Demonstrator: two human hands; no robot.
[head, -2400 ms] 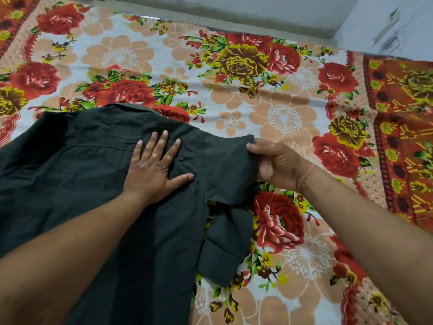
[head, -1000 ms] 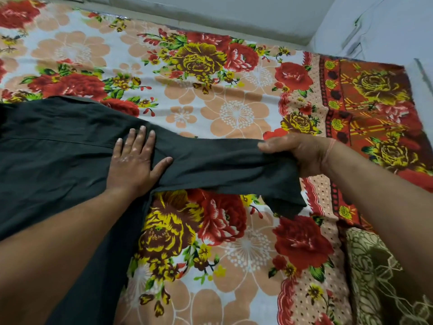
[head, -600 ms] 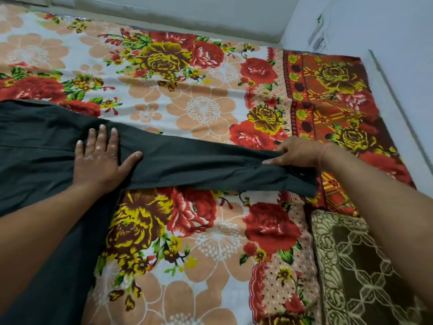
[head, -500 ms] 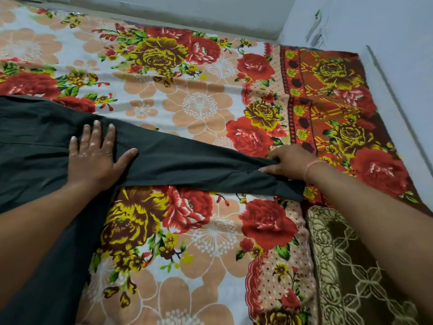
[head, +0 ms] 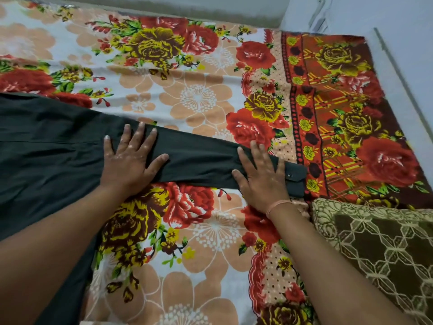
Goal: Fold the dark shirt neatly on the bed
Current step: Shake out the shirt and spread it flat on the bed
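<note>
The dark shirt (head: pixel 46 148) lies flat on the flowered bed sheet (head: pixel 187 97), its body running off the left edge of the view. One long sleeve (head: pixel 199 160) stretches straight out to the right and ends in a buttoned cuff (head: pixel 295 179). My left hand (head: pixel 131 160) rests palm down, fingers spread, where the sleeve meets the body. Near the cuff, my right hand (head: pixel 262 177) presses flat on the sleeve with its fingers apart. Neither hand grips the cloth.
A brown and cream patterned cushion or blanket (head: pixel 379 249) lies at the lower right, just beyond the cuff. The bed's red border (head: pixel 328 102) runs along the right, with a pale wall (head: pixel 410 31) behind it.
My right hand pulled the sleeve out to the right, laid it on the bed, let go of it and now lies flat on it. My left hand stayed pressed at the shoulder.
</note>
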